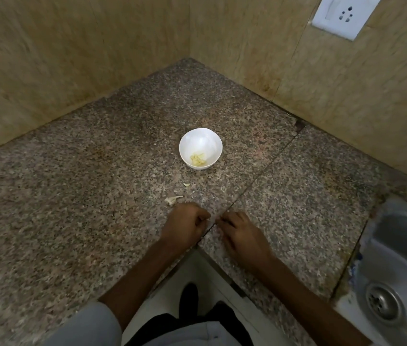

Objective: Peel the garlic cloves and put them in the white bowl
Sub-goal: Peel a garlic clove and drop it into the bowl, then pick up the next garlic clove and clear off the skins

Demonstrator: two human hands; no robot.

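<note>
White bowl [201, 138] holds peeled cloves [198, 159]; left hand [185, 227] and right hand [243, 234] curl fingers (grasp unclear).

A home kitchen: speckled granite counter [97, 171], steel sink [397, 270], tiled walls [72, 58], wall socket [344, 15].

White bowl [201, 141] holds peeled cloves [198, 159] — left hand [185, 224], right hand [241, 236] almost touching.

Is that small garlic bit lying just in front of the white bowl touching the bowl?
Apart. The head view shows a plain strip of bare granite counter between the white bowl and the small garlic bit.
</note>
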